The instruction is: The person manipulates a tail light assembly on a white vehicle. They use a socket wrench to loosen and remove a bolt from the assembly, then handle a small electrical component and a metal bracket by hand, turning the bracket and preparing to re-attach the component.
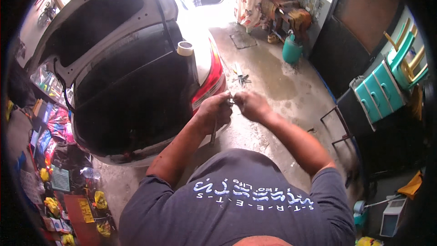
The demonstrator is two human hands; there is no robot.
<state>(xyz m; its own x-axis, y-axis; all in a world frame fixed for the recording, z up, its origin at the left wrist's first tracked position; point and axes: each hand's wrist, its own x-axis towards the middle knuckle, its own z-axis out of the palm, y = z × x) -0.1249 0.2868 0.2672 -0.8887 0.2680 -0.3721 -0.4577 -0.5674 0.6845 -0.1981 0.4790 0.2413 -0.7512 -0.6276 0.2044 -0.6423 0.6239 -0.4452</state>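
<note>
My left hand (213,113) is closed round a slim grey tool (213,134), whose straight handle sticks out below the fist; its exact kind is hard to make out. Fingers of my right hand (249,105) are pinched together against the left fingertips, at a small shiny metal piece (232,101) between the two hands. Both hands are held in front of me, beside the red tail light (210,79) of a white car. The car's trunk lid (98,16) is raised over a dark opening (136,100). A roll of tape (185,48) rests on the trunk's right edge.
Several tools (241,78) lie on the wet concrete floor beyond my hands. A green container (292,50) stands farther right, near a brown bench (291,11). Teal drawers (380,93) and chairs are at the right. Bags and boxes (57,123) crowd the left side.
</note>
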